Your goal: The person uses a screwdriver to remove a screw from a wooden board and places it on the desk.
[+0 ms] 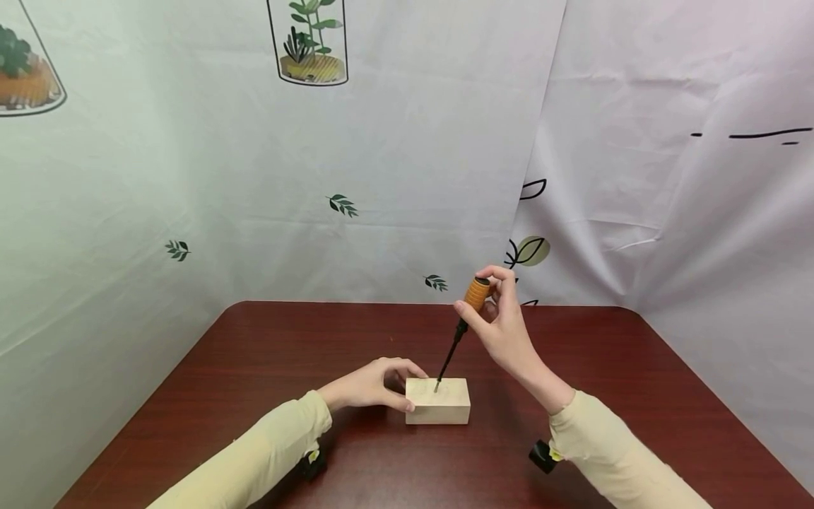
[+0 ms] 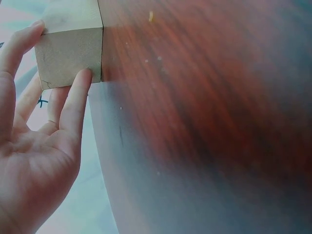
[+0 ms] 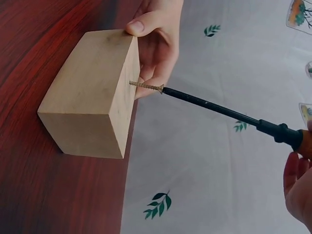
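Observation:
A pale wooden block (image 1: 437, 413) lies on the table. My left hand (image 1: 371, 384) grips its left end, with the thumb at the near edge and fingers at the far side; the left wrist view shows fingertips touching the block's end face (image 2: 68, 53). From the block's top stands a brass-coloured screw (image 3: 146, 86), its threads mostly exposed. A screwdriver (image 1: 476, 294) with an orange handle and black shaft meets the screw's head at its tip, leaning up to the right. High on that handle, my right hand (image 1: 509, 331) holds it between thumb and fingers.
The dark red wooden table (image 1: 286, 339) has rounded far corners. Behind and beside it hangs a white cloth (image 1: 407, 155) printed with leaves and potted plants. A small black device (image 1: 543, 457) sits under the right sleeve (image 1: 610, 438).

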The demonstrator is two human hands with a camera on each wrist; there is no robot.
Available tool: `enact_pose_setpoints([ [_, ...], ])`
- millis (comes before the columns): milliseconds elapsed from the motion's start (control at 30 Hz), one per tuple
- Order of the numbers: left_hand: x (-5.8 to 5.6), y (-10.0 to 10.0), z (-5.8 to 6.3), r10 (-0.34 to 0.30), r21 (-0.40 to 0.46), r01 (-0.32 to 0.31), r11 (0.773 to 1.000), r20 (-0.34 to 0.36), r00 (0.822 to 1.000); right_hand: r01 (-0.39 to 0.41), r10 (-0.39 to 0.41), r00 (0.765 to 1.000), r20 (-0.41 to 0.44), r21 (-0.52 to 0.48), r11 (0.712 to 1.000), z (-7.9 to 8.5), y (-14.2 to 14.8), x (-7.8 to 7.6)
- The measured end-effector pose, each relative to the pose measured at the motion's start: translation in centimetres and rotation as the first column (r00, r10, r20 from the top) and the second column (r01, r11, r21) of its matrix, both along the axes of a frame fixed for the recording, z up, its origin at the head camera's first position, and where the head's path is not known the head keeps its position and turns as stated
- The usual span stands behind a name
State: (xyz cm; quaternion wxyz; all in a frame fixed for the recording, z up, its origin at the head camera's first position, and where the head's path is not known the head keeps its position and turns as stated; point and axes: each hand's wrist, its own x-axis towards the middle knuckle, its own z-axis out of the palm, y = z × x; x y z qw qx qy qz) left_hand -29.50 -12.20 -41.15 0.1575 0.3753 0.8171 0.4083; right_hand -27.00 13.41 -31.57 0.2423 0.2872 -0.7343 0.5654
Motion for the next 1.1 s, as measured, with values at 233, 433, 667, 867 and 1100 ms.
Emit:
enact_pose_setpoints([
  [233,0.09,0.03,0.05,0.004,0.004,-0.004,1.000,0.008,1.000,-0.171,0.171,0.985,-0.002,-0.103,0.980,0.01,0.23,-0.19],
  [433,0.01,-0.02,-0.04,0.001,0.003,-0.001,1.000,0.004,1.000,-0.058,0.060,0.996,0.068,-0.026,0.998,0.26,0.30,0.21],
  [667,0.06,-0.03,-0.15,0.003,0.003,-0.003,1.000,0.013,1.000,-0.080,0.082,0.996,0.033,-0.049,0.996,0.21,0.28,0.06],
  [867,0.06,-0.03,-0.19,0.013,-0.002,-0.013,1.000,0.024,1.000,-0.129,0.132,0.991,0.034,-0.092,0.987,0.14,0.63,-0.10],
  [1100,0.10,0.04,-0.07,0.014,0.001,-0.014,1.000,0.011,1.000,-0.118,0.123,0.992,0.033,-0.121,0.986,0.03,0.95,-0.24],
])
